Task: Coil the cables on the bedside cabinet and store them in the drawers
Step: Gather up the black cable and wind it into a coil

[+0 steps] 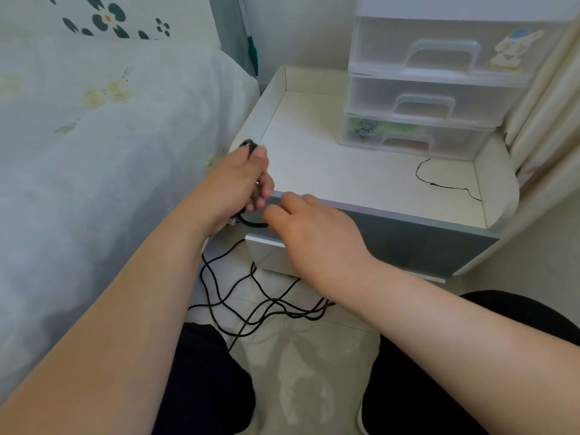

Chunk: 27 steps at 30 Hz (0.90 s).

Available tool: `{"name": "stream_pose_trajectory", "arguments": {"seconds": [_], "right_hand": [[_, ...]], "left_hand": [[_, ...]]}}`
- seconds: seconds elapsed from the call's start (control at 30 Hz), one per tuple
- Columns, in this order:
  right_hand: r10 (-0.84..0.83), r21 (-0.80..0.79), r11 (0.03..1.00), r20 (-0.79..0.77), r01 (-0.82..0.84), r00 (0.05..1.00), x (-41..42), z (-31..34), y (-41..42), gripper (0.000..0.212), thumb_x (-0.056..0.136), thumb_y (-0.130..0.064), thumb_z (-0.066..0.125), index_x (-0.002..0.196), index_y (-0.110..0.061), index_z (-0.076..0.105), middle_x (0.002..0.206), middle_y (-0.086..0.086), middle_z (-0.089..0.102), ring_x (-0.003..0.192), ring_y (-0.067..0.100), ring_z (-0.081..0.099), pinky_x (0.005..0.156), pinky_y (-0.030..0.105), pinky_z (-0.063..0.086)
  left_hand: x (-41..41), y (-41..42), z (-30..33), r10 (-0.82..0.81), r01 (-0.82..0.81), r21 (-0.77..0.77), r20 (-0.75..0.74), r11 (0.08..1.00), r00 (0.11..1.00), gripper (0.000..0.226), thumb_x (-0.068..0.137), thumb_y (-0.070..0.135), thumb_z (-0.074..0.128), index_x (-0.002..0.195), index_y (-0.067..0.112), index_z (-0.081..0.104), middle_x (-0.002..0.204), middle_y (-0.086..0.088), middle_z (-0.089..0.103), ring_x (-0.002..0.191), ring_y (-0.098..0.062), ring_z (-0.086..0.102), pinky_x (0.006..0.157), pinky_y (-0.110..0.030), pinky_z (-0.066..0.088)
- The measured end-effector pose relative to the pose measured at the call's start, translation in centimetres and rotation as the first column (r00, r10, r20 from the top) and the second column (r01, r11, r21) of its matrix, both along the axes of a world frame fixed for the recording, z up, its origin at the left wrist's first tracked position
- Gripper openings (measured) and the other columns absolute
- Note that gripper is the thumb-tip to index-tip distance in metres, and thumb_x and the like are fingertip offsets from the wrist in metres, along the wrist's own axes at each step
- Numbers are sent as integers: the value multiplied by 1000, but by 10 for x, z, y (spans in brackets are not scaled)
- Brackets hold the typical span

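My left hand (238,186) grips a small bundle of black cable loops at the front left corner of the white bedside cabinet (345,171). My right hand (307,227) pinches the same black cable (270,302) just below the left hand. The rest of that cable hangs down and lies tangled on the floor between my knees. A second, thin black cable (439,183) lies loose on the cabinet top near its right side. A stack of three clear plastic drawers (433,89) stands at the back right of the cabinet, all shut.
A bed with a pale floral cover (94,152) runs along the left, close to the cabinet. A cream curtain (546,120) hangs at the right. My dark-trousered knees (204,387) frame the tiled floor below.
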State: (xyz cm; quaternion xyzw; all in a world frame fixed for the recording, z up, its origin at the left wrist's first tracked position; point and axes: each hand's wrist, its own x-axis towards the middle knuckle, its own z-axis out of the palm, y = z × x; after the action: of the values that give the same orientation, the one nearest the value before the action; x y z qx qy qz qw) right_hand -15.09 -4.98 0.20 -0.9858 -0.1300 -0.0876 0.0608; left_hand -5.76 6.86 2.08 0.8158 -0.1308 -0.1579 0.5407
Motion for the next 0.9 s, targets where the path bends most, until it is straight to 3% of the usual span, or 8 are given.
{"name": "stream_pose_trajectory", "arguments": {"seconds": [0.17,0.27,0.37,0.43,0.57,0.67,0.77,0.9], "right_hand": [[58,15,998,-20,-58,998,10,4,-13,24,99,-24,38,121,-18,46,105,2,53,88,21,45,63,32,26],[20,105,994,-45,-15,999,20,6,-28,32,95,-50,41,106,-21,50,87,-3,55,77,20,48,59,31,28],[-34,268,962,-68,51,997,29,9,-41,45,78,-67,53,78,-23,47,64,-9,47,66,16,44,51,30,29],[-41,433,897,-129,93,991,34,10,-47,44,72,-64,63,70,-22,48,59,-9,48,60,10,44,53,28,31],[104,838,517,-266,176,958,46,14,-59,22,81,-32,72,72,-17,58,58,-8,46,47,1,37,50,19,33],[206,936,278,-277,216,938,54,15,-70,11,84,-16,69,91,-16,60,65,3,48,49,6,40,47,22,37],[144,918,352,-245,182,959,56,12,-71,12,85,-21,68,83,-15,59,68,10,44,54,10,40,46,24,39],[85,920,374,-163,120,983,56,4,-65,25,89,-24,64,69,-16,51,56,-4,38,52,11,34,45,27,33]], "left_hand": [[-7,-9,-5,-91,39,346,136,938,987,34,103,34,30,80,14,44,61,6,52,46,-3,49,45,-18,36],[-6,-7,-8,-141,135,337,-5,932,990,39,103,37,29,77,12,44,53,2,50,37,-9,47,44,-20,40],[-8,-4,-9,-250,303,142,-303,942,920,48,102,44,33,64,16,44,46,0,38,35,-12,29,41,-23,28],[-10,-6,-7,-324,328,-64,-417,943,849,51,101,46,30,61,16,41,43,3,30,32,-8,20,38,-18,19],[-10,-9,-2,-448,237,-421,-523,876,725,54,91,61,26,72,14,46,41,8,28,30,-1,17,35,-14,16],[-9,-6,0,-564,198,-597,-522,777,640,46,91,56,31,74,17,49,42,12,33,35,-2,13,34,-15,15],[-12,-5,0,-590,199,-630,-502,751,633,32,94,44,39,78,18,49,44,13,35,33,0,18,33,-12,21],[-17,-8,6,-507,180,-567,-496,804,705,31,93,42,39,76,17,45,39,12,31,26,0,28,30,-12,25]]}}
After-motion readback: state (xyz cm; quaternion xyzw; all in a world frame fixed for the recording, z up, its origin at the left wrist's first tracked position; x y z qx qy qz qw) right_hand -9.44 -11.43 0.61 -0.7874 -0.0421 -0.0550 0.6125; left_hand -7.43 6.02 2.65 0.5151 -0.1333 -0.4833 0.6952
